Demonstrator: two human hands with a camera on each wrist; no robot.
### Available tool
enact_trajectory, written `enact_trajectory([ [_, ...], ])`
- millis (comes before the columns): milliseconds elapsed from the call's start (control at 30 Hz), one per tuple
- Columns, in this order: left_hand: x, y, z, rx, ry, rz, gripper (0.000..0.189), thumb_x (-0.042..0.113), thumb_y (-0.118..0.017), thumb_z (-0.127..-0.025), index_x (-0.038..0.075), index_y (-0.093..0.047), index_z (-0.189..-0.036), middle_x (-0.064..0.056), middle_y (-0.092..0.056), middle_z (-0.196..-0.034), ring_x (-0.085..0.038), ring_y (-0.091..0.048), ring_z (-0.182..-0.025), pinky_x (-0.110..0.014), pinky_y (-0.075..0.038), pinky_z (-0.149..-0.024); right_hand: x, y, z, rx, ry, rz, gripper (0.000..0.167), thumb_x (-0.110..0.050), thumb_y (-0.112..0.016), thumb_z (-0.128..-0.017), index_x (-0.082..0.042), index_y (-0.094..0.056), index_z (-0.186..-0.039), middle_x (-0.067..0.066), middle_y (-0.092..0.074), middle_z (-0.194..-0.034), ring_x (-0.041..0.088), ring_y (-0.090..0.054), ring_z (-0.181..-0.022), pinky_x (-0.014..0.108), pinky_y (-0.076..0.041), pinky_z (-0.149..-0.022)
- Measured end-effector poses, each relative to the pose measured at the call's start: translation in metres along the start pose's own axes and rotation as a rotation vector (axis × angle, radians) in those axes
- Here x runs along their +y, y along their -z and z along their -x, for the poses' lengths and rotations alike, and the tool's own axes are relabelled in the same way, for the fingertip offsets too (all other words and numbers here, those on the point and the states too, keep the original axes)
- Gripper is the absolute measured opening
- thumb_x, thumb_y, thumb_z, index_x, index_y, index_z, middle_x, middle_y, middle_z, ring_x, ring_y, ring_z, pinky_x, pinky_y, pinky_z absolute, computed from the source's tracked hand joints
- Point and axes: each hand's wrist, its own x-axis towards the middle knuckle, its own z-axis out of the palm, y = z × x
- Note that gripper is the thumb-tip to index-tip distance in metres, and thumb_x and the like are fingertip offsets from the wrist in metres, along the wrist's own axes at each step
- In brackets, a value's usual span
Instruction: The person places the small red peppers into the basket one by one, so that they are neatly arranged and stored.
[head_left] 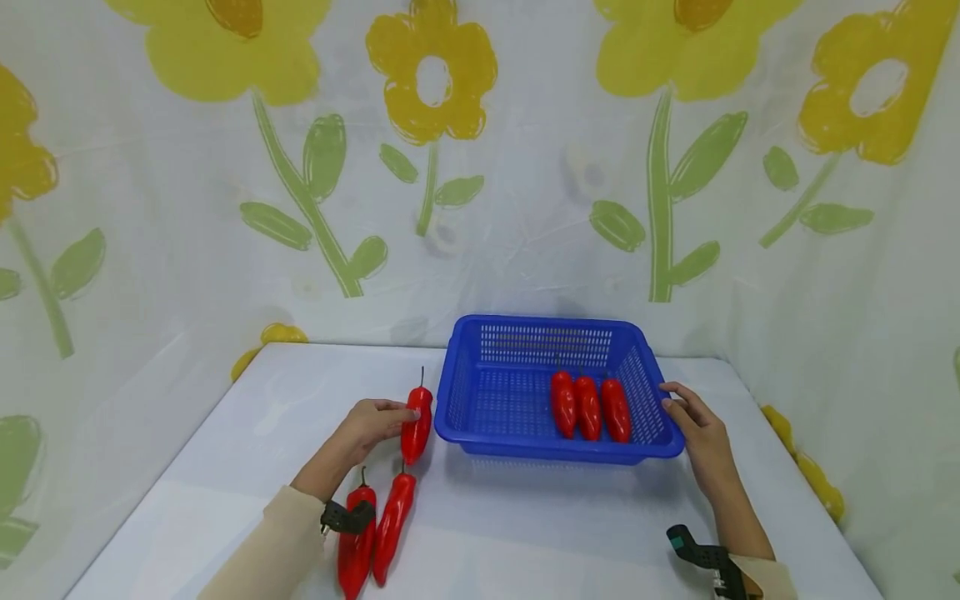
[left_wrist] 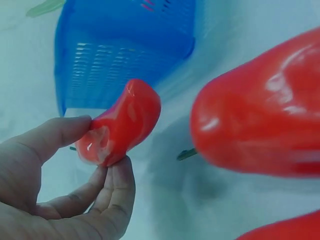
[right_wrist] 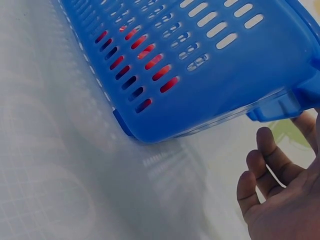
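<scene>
The left hand (head_left: 372, 423) pinches a red pepper (head_left: 417, 429) between thumb and fingers, just beside the left wall of a blue basket (head_left: 525, 444). The right hand (head_left: 703, 433) grips the basket's right rim with thumb and index finger; in the right wrist view, its other 3 fingers bend loosely below the rim.

Largest of all is a white curtain (head_left: 525, 192) printed with yellow flowers and green stems, rising behind the white table (head_left: 570, 533) and along both its sides. The basket is toward the far edge of the table, a wide rectangular container with slotted walls and a rolled rim. It contains 3 red peppers (head_left: 587, 408), lying side by side in its right half with their stems toward the far wall. Patches of red show through the slots in the right wrist view.

A beige sleeve (head_left: 266, 546) covers the left forearm, and another shows at the right wrist. Outside the basket, 2 more red peppers (head_left: 395, 525) lie on the table near the left wrist, their stems pointing away from the person. The pinched pepper has its stem toward the far side too; whether its lower end touches the table, I cannot tell. Each wrist wears a small black device (head_left: 348, 517).
</scene>
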Motion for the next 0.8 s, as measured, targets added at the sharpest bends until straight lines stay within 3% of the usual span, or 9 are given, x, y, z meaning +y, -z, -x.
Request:
enact_trajectory([
  [233, 0.016, 0.014, 0.005, -0.024, -0.050, 0.020, 0.058, 0.025, -0.075, -0.090, -0.010, -0.054, -0.131, -0.025, -0.061, -0.124, -0.039, -0.059, -0.115, -0.053, -0.048, -0.101, 0.001, 0.000, -0.001, -0.006, -0.013, 0.005, 0.055, -0.050, -0.054, -0.101, -0.021, -0.050, -0.147, 0.014, -0.057, -0.128, 0.006, -0.057, -0.098, 0.011, -0.050, -0.078],
  [500, 0.038, 0.028, 0.011, -0.068, -0.094, 0.079, 0.062, 0.030, -0.073, -0.092, -0.008, -0.052, -0.136, -0.021, -0.061, -0.126, -0.035, -0.059, -0.117, -0.048, -0.047, -0.104, -0.002, 0.001, -0.001, 0.006, 0.018, 0.000, 0.054, -0.050, -0.053, -0.101, -0.020, -0.051, -0.146, 0.012, -0.058, -0.124, 0.007, -0.058, -0.097, 0.011, -0.050, -0.079],
  [800, 0.061, 0.019, 0.016, -0.141, -0.140, 0.146, 0.060, 0.029, -0.073, -0.093, -0.007, -0.052, -0.136, -0.021, -0.061, -0.128, -0.033, -0.061, -0.117, -0.043, -0.049, -0.102, 0.002, -0.002, 0.002, 0.004, -0.003, -0.013, 0.055, -0.051, -0.053, -0.101, -0.020, -0.050, -0.147, 0.012, -0.057, -0.125, 0.008, -0.057, -0.099, 0.010, -0.050, -0.080],
])
